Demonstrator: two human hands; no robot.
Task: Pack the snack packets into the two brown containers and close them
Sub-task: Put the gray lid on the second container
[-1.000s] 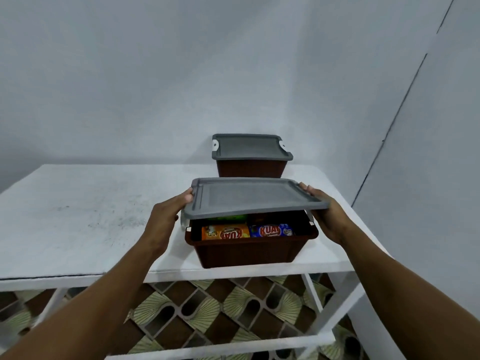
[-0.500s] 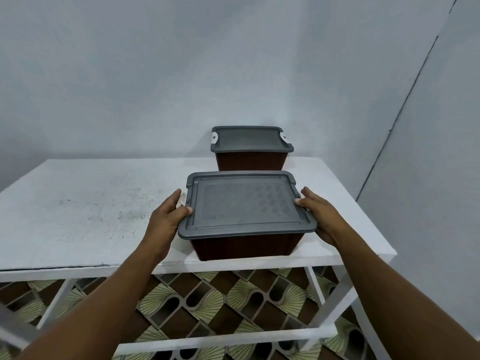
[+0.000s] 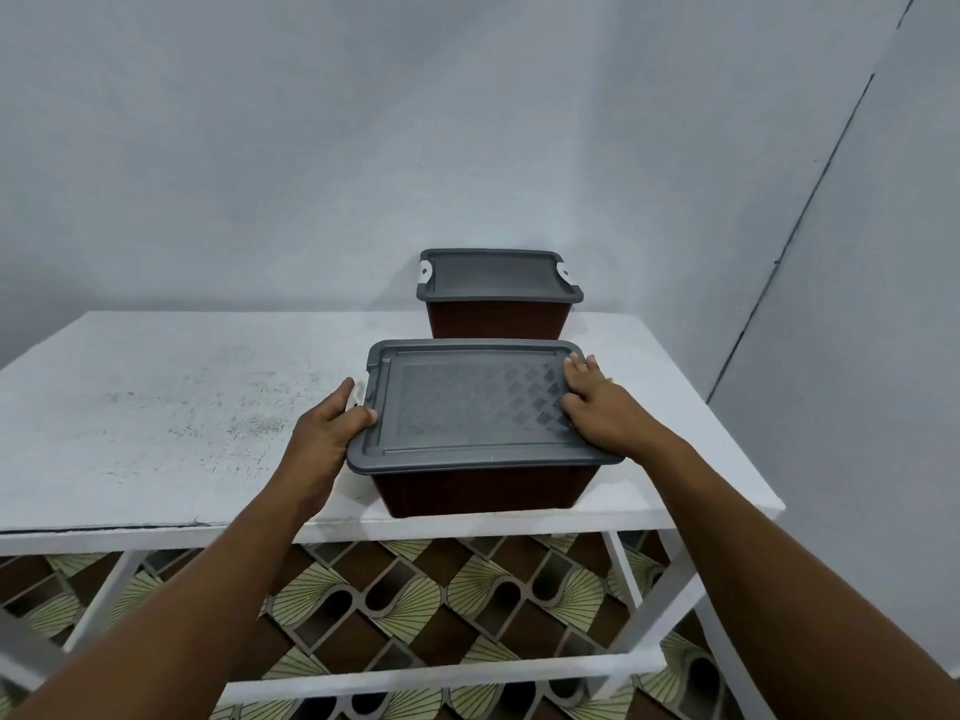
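both brown containers lidded, your hands on the near one

the pale wall (image 3: 363, 148) fills most of what you face, with a corner seam running down on the right. below it the white table (image 3: 156, 407) stretches across, its top scuffed and speckled, and under its frame shows the patterned floor (image 3: 415, 589) in brown and green.

the near container (image 3: 483, 491) stands at the table's front edge, right of the middle, with the near lid (image 3: 467, 407) lying flat over it and covering its whole mouth (whatever is inside is hidden). the far container (image 3: 496, 319) stands just behind it, close to the wall, under the far lid (image 3: 493, 275).

your left hand (image 3: 327, 428) grips the near lid's left edge: thumb bent over the top rim, fingers reaching along the side beside a white latch (image 3: 357, 396). your right hand (image 3: 597, 407) lies on the lid's right part, fingers straight and close together, pressed flat on the patterned surface. smallest of all, two white clips (image 3: 564, 272) sit at the far lid's two ends.
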